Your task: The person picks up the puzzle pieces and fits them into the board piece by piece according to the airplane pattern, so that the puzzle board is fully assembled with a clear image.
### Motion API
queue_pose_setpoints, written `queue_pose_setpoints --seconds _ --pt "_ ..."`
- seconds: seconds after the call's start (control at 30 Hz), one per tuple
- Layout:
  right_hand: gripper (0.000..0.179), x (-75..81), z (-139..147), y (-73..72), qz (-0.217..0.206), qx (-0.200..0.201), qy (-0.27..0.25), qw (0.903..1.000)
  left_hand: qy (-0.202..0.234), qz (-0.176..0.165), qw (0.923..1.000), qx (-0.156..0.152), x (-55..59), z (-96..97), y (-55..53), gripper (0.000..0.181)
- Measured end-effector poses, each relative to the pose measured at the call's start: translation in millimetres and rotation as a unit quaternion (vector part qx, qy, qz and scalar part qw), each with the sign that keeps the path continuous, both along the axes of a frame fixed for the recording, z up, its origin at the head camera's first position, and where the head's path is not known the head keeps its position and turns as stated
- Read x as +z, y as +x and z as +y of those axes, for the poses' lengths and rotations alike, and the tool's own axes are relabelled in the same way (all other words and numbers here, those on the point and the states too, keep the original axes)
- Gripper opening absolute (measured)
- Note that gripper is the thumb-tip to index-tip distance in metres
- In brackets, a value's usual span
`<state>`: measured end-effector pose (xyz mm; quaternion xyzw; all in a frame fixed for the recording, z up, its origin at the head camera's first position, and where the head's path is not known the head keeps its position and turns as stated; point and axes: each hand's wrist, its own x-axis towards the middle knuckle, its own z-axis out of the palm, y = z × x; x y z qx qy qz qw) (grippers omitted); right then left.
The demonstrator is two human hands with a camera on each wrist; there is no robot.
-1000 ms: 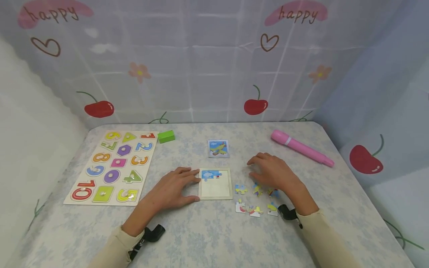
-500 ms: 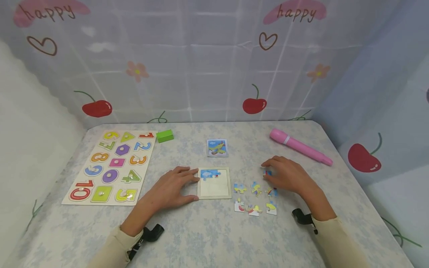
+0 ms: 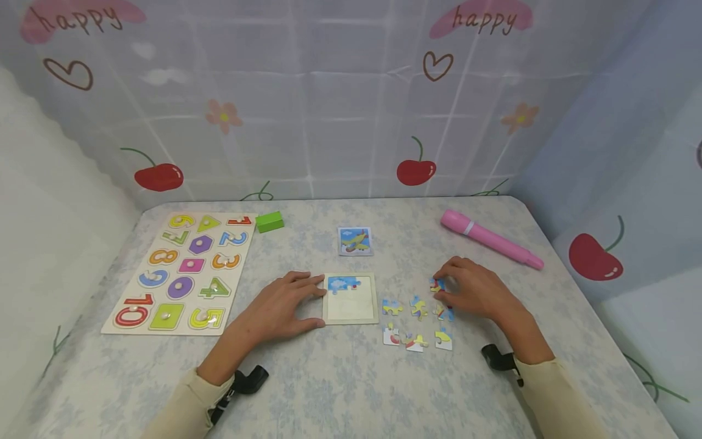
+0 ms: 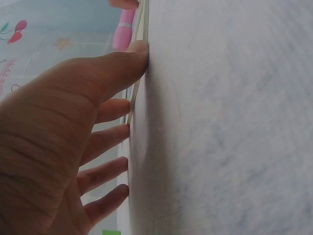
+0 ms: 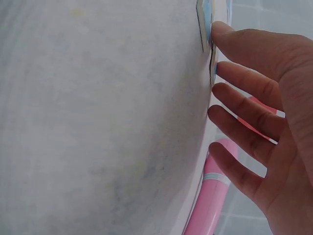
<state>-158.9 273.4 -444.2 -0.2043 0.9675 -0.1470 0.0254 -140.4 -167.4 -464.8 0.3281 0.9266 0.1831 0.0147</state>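
Pinching a small blue-and-red jigsaw pc (image 3: 437, 285) b/w thumb & index, the R hand (image 3: 474, 286) is narrow at the tips; pc looks to be down at table (image 3: 329, 378) level, can't tell if lifted at all. Key relation: square puzzle tray (image 3: 353, 311) lies to the L of the R hand, across a short gap, w/ the pc approx level w/ the tray's upper part. Tray has no long axis, being approx square; pc's own axis can't be told, fingers cover some of it. L hand (image 3: 274, 308) is nearer the tray: fingers spread & fairly straight, tips touching its L edge, nothing gripped. Inside, joined sky pcs (image 3: 342, 284) run along the top from the L corner, stopping short of the R side; rest bare. Six loose pcs (image 3: 418, 306) sit in two rows just R of the tray, nearer the R hand. Writing: "happy" twice on the curtain (image 3: 351, 122), top L & top R, each on a pink patch. Number board (image 3: 183, 249), far L, has coloured numerals, e.g. an orange 8 & green 4. No brand or label legible on the airplane card (image 3: 355, 242) or pink marker-like stick (image 3: 492, 239).
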Motion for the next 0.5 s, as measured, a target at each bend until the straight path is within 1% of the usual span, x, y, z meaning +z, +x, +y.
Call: queue_pose_setpoints --seconds 0.27,0.5 --pt "0.036 0.8 -4.3 -4.4 0.013 -0.002 0.009 0.9999 0.003 -0.002 1.0000 -0.001 -0.2 0.1 -0.4 0.061" --pt "0.035 6.5 -16.8 -9.9 0.023 0.019 -0.002 0.9995 0.006 0.000 1.0000 -0.001 0.7 -0.2 0.6 0.060"
